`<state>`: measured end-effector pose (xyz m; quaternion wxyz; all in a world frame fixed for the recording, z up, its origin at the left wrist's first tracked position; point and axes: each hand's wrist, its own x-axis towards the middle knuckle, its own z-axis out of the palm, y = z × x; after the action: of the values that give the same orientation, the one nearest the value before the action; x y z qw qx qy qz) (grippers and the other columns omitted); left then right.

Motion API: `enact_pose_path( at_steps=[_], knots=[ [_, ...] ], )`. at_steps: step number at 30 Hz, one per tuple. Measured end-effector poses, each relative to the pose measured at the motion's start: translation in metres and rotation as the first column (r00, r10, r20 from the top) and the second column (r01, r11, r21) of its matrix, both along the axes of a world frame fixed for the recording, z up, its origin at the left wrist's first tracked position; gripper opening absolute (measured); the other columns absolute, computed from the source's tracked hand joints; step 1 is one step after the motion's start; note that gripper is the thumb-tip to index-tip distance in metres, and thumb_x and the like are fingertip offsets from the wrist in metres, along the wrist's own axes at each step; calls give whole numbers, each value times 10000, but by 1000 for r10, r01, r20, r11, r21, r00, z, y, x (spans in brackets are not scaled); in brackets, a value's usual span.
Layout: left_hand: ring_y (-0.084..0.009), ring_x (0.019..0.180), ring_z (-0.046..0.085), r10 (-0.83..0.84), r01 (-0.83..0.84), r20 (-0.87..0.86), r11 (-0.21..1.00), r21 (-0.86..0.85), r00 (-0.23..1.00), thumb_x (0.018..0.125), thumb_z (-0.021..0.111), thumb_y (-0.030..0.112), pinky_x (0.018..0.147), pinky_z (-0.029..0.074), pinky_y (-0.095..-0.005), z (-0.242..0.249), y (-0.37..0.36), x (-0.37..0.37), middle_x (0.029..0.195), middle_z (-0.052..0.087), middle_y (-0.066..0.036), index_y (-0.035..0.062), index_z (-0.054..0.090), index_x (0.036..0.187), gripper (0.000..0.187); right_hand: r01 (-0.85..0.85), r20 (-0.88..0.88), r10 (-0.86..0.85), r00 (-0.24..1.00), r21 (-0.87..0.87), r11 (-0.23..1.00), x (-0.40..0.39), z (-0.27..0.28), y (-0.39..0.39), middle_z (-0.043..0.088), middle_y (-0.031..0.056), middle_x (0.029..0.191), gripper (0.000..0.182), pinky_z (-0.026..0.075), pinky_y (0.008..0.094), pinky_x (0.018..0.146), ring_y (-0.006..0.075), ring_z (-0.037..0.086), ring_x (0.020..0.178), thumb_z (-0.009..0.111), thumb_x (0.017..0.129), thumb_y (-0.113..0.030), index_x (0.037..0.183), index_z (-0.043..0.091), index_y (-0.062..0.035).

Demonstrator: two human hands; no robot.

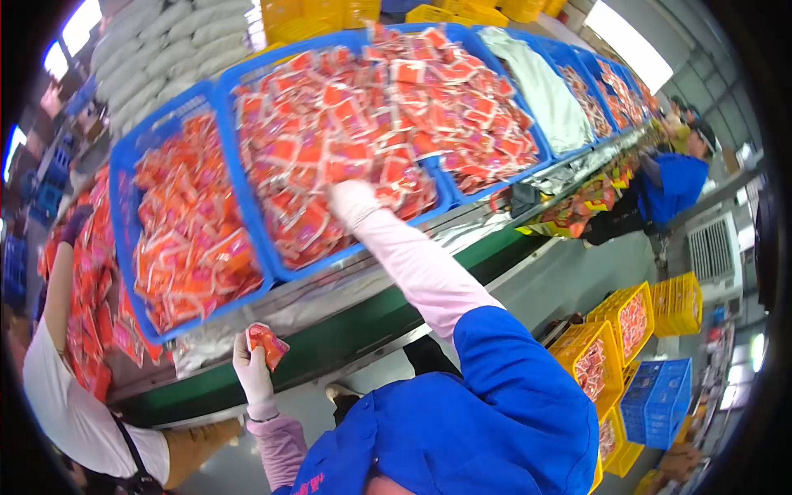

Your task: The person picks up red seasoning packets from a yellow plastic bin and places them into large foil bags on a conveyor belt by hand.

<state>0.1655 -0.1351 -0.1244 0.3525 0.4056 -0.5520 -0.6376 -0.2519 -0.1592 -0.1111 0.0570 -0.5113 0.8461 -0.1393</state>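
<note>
White sacks (173, 54) are rising beyond the bench (346, 324). By its near edge, the left hand (254, 371) is pinching a red packet (269, 345); the right hand (353, 202), grip too blurred to tell, is seemingly picking from a blue crate (241, 186), needing a light pinch.

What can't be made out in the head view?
All in the head view:
Right hand: fingertips blurred against crated packets; grip unclear.
Red packet in left hand: print too small.
Beneath pale sheet: covered.
Blue-clad co-worker, far right: hands too small.
</note>
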Motion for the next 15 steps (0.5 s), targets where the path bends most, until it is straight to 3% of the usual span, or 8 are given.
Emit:
enact_pose_path(
  at_steps=[1,3,4,7,9,10,12,15],
  knots=[
    [-137,991,624,-42,42,2,999,-9,999,933,484,-10,877,523,-280,13,8,-32,1203,615,-91,-31,503,1343,411,-71,30,68,997,84,994,-6,5,6,732,167,902,275,561,498,762,331,721,865,532,902,-271,995,729,-103],
    [-140,1010,620,4,-4,2,1000,-8,1000,934,484,-2,869,519,-272,37,28,-102,1222,606,-95,-41,474,1381,448,-39,45,50,998,-214,976,-27,15,34,694,163,784,184,556,474,715,348,704,791,612,818,-242,853,677,-73],
    [-93,903,585,-53,50,-108,998,-33,993,924,525,-32,820,485,-242,55,40,-147,1095,622,-29,0,583,1200,284,-4,85,41,996,-398,918,-44,23,50,682,171,779,189,550,462,716,360,697,797,626,832,-253,838,630,-64],
    [-94,890,587,-112,138,-177,980,141,978,931,552,-23,801,489,-238,108,93,-268,1122,616,-38,-1,567,1225,295,292,528,129,839,-638,713,-102,69,134,676,189,815,254,546,399,744,303,695,802,623,830,-201,1018,651,-34],
    [-147,958,637,-359,357,-60,933,-35,932,944,506,-22,778,537,-265,86,106,-335,1216,610,-92,-30,413,1433,498,488,680,-26,733,-498,716,-148,119,235,690,150,879,305,537,361,767,256,684,790,603,805,-128,1089,653,-24],
    [-86,886,581,-445,459,-177,888,44,878,887,522,-82,774,481,-233,131,144,-383,1026,616,-18,2,593,1151,286,607,746,-42,665,-507,612,-170,131,288,696,151,953,293,535,345,778,254,688,811,588,790,-97,1068,654,-30],
    [-128,896,606,-722,716,-174,690,-110,669,820,542,-116,806,485,-267,130,182,-451,1019,637,-54,0,634,1050,274,856,858,-141,495,-453,248,-211,151,381,681,77,918,245,540,329,745,188,674,787,628,832,-101,1065,635,-26],
    [-326,960,657,-907,666,81,241,-706,414,802,640,-67,866,522,-353,139,264,-541,1067,676,-142,65,658,1044,276,721,663,-319,678,-684,110,-231,169,497,695,95,904,219,545,287,713,138,678,775,624,996,-218,1057,611,-9]
  ],
)
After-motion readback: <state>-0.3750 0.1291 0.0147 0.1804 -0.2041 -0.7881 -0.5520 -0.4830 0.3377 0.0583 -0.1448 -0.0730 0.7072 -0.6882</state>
